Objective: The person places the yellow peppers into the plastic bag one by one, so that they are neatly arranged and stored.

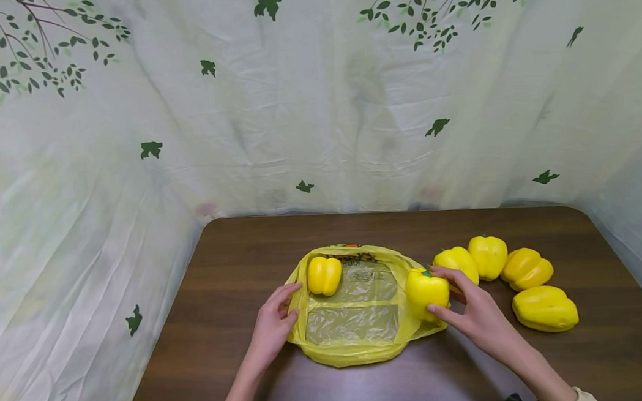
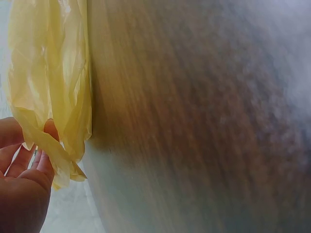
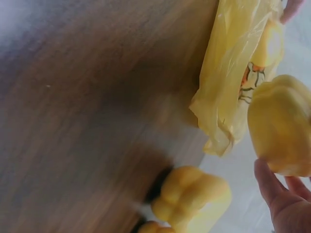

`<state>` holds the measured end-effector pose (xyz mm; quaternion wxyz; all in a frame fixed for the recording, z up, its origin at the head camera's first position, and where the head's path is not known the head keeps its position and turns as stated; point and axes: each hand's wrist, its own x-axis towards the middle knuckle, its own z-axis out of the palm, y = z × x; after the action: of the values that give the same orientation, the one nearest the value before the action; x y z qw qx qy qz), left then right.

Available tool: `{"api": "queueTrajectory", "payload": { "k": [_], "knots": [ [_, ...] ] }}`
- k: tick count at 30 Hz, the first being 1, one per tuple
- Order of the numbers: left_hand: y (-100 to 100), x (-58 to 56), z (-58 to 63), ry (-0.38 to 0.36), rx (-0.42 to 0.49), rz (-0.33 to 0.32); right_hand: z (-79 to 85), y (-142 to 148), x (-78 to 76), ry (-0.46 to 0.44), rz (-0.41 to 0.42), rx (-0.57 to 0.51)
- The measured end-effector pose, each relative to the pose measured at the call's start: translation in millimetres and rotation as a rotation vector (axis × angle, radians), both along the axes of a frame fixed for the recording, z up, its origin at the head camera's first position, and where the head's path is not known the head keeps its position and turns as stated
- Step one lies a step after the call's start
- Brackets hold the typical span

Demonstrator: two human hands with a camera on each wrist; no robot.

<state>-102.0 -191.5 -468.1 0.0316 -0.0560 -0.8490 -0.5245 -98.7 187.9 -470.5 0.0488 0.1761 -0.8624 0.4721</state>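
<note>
A translucent yellow plastic bag lies with its mouth spread wide on the table. One yellow bell pepper sits inside it at the far left. My left hand grips the bag's left rim; the left wrist view shows a fold of plastic between thumb and fingers. Over the bag's right edge, my right hand holds another yellow bell pepper between thumb and fingers, green stem upward. That held pepper also shows large in the right wrist view.
Several more yellow bell peppers lie right of the bag, among them an upright one and one on its side. The brown wooden table ends at a pale curtain with leaf prints.
</note>
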Motion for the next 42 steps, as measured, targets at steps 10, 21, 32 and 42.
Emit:
{"api": "queueTrajectory", "payload": {
  "k": [10, 21, 32, 42],
  "knots": [
    [-10.6, -12.2, -38.8, 0.017, 0.018, 0.019, 4.4, -7.8, -16.1, -0.104, 0.031, 0.006],
    [-10.5, -10.8, -37.5, 0.022, 0.017, 0.013, 5.9, -18.0, -25.9, -0.169, 0.065, -0.004],
    [-10.9, -9.7, -37.6, 0.003, 0.018, 0.021, 4.0, -30.9, -34.3, -0.232, 0.096, 0.005],
    [-9.4, -9.1, -35.2, -0.019, 0.006, 0.038, 4.2, -40.9, -42.4, -0.283, 0.127, -0.025]
  ]
}}
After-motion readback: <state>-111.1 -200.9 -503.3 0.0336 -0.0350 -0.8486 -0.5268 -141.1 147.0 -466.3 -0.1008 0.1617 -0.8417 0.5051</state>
